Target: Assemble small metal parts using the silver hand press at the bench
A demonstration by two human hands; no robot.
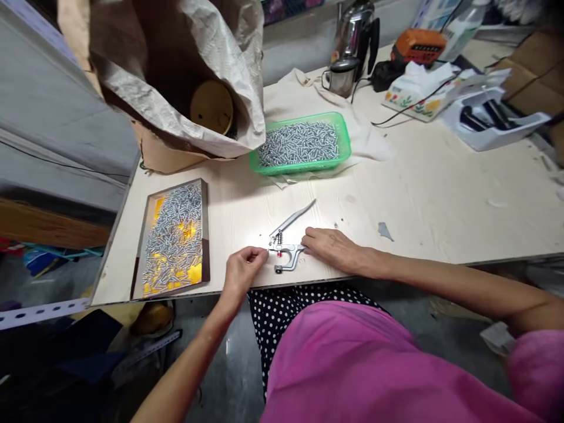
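Note:
Silver snap-fastener pliers point(288, 249) lie on the table near its front edge, their long upper handle raised at an angle. A coil spring and a small red tip show at their jaw. My right hand point(335, 249) is closed around the end of the lower handle. At the jaw end, my left hand point(243, 267) has thumb and forefinger pinched together. Whatever sits in that pinch is too small to make out. Left of it stands a shallow tray point(205, 226) of small silver screw-like pieces. A green basket point(346, 138) behind the pliers holds many more.
A large open sack point(240, 76) with a round yellowish container point(211, 106) inside stands at the back left. Along the back right are a metal kettle point(359, 29), a lidded cup point(342, 79), a tissue box point(416, 100) and a white bin point(493, 138). A grey scrap point(385, 231) lies at right.

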